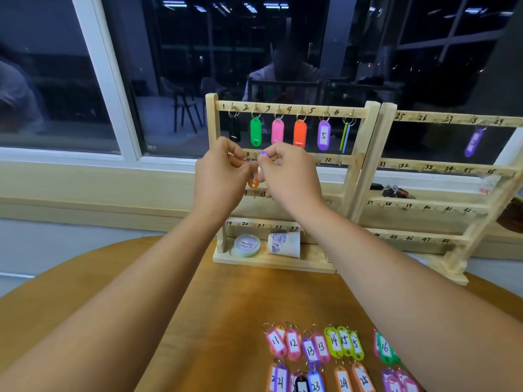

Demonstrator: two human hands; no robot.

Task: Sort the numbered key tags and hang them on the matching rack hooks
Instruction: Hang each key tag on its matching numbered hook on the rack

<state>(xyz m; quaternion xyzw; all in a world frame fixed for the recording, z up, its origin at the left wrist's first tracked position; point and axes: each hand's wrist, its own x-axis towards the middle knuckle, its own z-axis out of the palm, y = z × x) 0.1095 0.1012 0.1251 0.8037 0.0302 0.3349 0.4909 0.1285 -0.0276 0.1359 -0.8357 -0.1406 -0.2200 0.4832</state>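
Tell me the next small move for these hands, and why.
Probably hang the purple tag on a hook of the second rail and let go. The right hand pinches that tag right at the rail, and the left hand is raised close beside it. The top-row tags already hang, and loose tags wait on the table.

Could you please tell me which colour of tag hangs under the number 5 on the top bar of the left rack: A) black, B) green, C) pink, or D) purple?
D: the purple tag, itself marked 5, hangs by its ring below the 5 written on the top bar of the left rack.
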